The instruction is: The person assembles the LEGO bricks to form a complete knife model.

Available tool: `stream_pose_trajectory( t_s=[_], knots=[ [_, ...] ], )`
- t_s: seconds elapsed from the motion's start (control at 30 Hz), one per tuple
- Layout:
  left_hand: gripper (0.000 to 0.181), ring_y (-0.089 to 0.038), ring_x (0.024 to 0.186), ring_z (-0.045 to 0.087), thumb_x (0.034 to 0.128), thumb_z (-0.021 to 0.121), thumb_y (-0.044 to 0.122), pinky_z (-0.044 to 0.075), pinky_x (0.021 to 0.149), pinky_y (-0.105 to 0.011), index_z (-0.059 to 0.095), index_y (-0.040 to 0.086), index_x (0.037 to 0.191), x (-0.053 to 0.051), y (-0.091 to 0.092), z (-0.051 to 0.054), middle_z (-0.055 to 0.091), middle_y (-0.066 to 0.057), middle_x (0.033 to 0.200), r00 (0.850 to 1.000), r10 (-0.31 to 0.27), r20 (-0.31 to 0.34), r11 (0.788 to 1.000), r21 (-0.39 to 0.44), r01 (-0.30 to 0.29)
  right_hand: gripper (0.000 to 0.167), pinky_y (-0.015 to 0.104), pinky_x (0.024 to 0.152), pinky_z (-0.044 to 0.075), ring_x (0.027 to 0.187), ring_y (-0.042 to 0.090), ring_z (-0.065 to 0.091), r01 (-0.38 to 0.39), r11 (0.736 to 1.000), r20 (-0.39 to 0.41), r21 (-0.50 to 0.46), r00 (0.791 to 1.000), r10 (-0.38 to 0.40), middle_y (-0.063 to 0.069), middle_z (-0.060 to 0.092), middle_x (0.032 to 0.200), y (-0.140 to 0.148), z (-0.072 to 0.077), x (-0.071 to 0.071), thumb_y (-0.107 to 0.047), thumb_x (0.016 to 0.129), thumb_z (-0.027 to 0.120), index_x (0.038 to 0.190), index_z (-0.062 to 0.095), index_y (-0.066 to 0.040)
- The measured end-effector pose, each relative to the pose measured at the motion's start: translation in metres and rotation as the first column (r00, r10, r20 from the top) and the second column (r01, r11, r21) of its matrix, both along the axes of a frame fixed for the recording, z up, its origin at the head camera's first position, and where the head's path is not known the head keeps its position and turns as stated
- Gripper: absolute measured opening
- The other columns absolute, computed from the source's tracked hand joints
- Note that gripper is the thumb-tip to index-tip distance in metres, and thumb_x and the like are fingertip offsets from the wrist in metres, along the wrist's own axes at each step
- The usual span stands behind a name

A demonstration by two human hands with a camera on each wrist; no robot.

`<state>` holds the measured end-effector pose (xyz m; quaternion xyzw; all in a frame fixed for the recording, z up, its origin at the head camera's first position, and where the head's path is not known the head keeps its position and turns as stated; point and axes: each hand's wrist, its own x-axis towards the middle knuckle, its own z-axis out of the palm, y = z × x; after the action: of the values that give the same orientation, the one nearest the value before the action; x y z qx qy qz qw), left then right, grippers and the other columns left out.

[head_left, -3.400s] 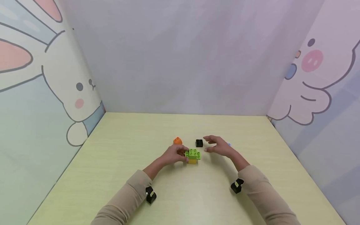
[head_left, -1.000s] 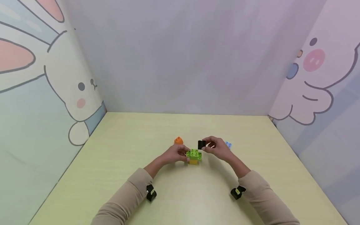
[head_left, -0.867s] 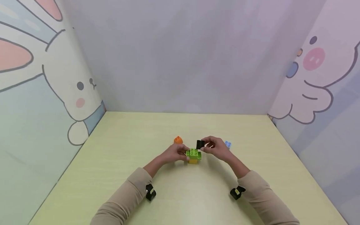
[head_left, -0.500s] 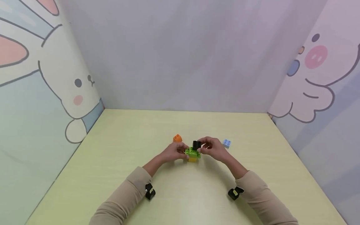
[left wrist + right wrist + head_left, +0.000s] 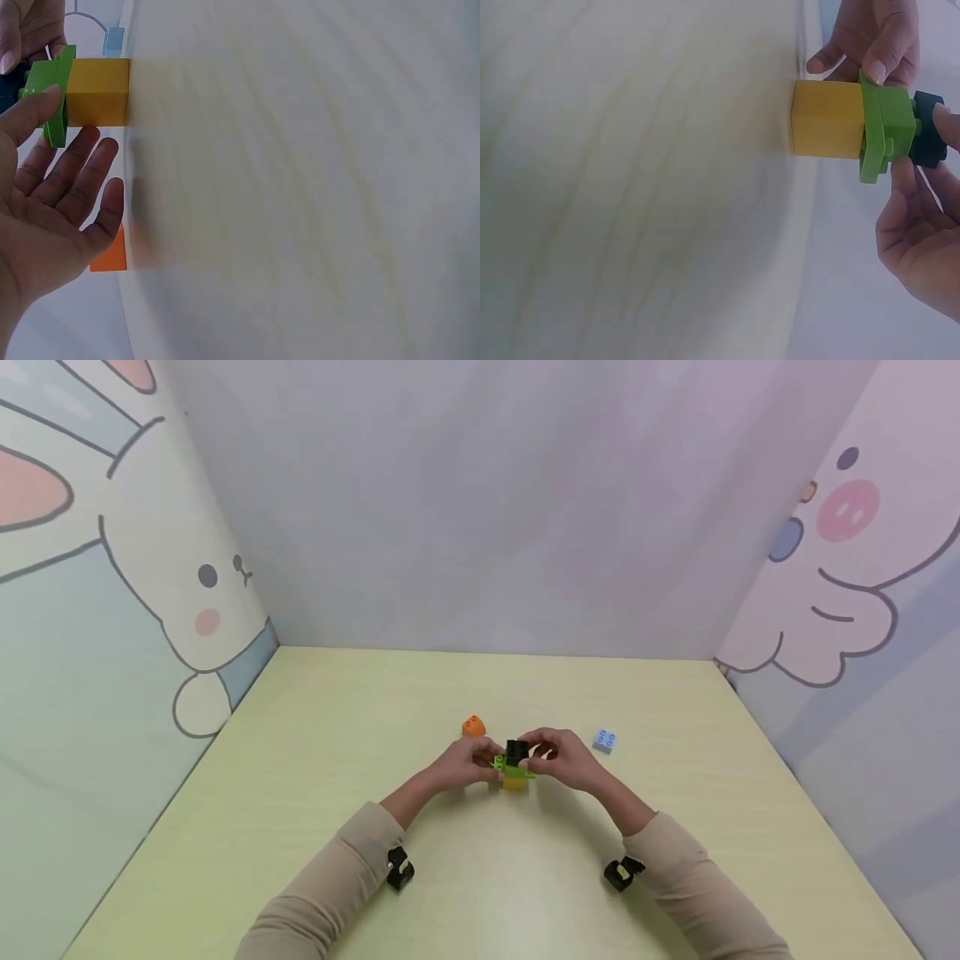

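In the head view a small stack stands at mid-table, a yellow block [image 5: 514, 784] at its base and green bricks [image 5: 889, 120] on top. My left hand [image 5: 460, 765] pinches the green part from the left between thumb and fingers. Coming from the right, my right hand [image 5: 567, 760] pinches a black brick [image 5: 517, 752] over the stack. The right wrist view shows this black brick against the green studs, slightly tilted, with some studs still visible below it. The black brick hides most of the green top in the head view.
An orange rounded brick [image 5: 473, 726] lies behind my left hand. Farther right, beyond my right hand, sits a light blue studded brick [image 5: 604, 741]. Printed fabric walls enclose the pale table [image 5: 360, 693] at the back and sides.
My right hand took hold of the black brick from the table and carried it left and toward me, onto the top of the green bricks. My left hand kept its place at the stack.
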<state>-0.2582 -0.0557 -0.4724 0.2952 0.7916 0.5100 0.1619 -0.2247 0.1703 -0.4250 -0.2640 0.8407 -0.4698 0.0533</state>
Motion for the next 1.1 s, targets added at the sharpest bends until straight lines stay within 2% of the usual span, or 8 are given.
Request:
stream_pose_trajectory(
  t_s=[0.1,0.17,0.33,0.53,0.73,0.93,1.1],
  knots=[
    [0.033,-0.016,0.088,0.063,0.0796,0.074,0.006,0.050,0.077,-0.027,0.061,-0.001,0.110,0.000,0.001,0.000,0.066,-0.006,0.096,1.000,0.004,0.011,1.000,-0.003,-0.004,0.032,0.034,0.065,0.049,0.081,0.025,0.058,-0.005,1.000,-0.013,0.023,1.000,0.005,0.012,0.063,0.099,0.004,-0.013,-0.008,-0.007,0.084,0.070,0.113,0.061,0.004],
    [0.033,-0.015,0.087,0.063,0.0794,0.074,0.006,0.050,0.077,-0.027,0.061,-0.001,0.109,0.000,0.001,0.001,0.066,-0.005,0.096,1.000,0.009,0.013,1.000,-0.002,-0.009,0.032,0.036,0.066,0.050,0.082,0.022,0.058,-0.015,0.999,-0.026,0.035,1.000,0.016,0.010,0.063,0.099,0.006,-0.014,-0.011,-0.009,0.084,0.070,0.113,0.062,0.002],
    [0.032,-0.014,0.086,0.063,0.0793,0.074,0.006,0.050,0.077,-0.027,0.062,0.000,0.108,0.000,0.002,0.002,0.066,-0.004,0.094,1.000,0.015,0.015,1.000,-0.016,-0.015,0.031,0.034,0.067,0.050,0.080,0.017,0.057,-0.039,0.997,-0.056,0.065,0.998,0.043,0.005,0.062,0.097,0.007,-0.011,-0.013,-0.013,0.083,0.071,0.110,0.063,-0.001],
    [0.032,-0.014,0.086,0.062,0.0798,0.074,0.007,0.050,0.077,-0.027,0.061,0.000,0.108,0.001,0.002,0.002,0.065,-0.003,0.094,1.000,0.020,0.009,0.999,-0.033,-0.020,0.029,0.029,0.064,0.049,0.076,0.015,0.055,-0.041,0.994,-0.096,0.101,0.994,0.051,0.001,0.060,0.094,0.006,-0.009,-0.012,-0.010,0.081,0.072,0.108,0.064,-0.004],
    [0.032,-0.016,0.087,0.062,0.0793,0.074,0.007,0.050,0.077,-0.028,0.061,-0.001,0.108,0.001,0.001,0.002,0.065,-0.005,0.094,1.000,0.019,0.018,1.000,-0.016,-0.019,0.028,0.027,0.059,0.047,0.072,0.013,0.053,-0.034,0.992,-0.154,0.124,0.987,0.053,-0.001,0.059,0.091,0.004,-0.007,-0.011,-0.009,0.079,0.073,0.105,0.065,-0.004],
    [0.034,-0.021,0.089,0.063,0.0787,0.074,0.005,0.050,0.077,-0.029,0.061,-0.003,0.109,0.002,0.001,0.004,0.066,-0.011,0.096,1.000,0.015,0.027,1.000,-0.005,-0.015,0.027,0.028,0.062,0.048,0.077,0.015,0.055,-0.043,0.984,-0.186,0.175,0.980,0.076,0.001,0.060,0.094,0.002,-0.003,-0.010,-0.009,0.079,0.073,0.104,0.065,-0.003],
    [0.032,-0.026,0.088,0.063,0.0779,0.072,-0.002,0.051,0.077,-0.030,0.060,-0.008,0.106,0.015,0.001,0.022,0.064,-0.018,0.096,1.000,-0.002,0.019,1.000,0.020,0.002,0.027,0.030,0.067,0.048,0.078,0.017,0.056,-0.031,0.975,-0.195,0.221,0.978,0.075,0.001,0.061,0.093,-0.001,-0.002,-0.008,-0.009,0.078,0.074,0.103,0.066,-0.003]
  ],
)
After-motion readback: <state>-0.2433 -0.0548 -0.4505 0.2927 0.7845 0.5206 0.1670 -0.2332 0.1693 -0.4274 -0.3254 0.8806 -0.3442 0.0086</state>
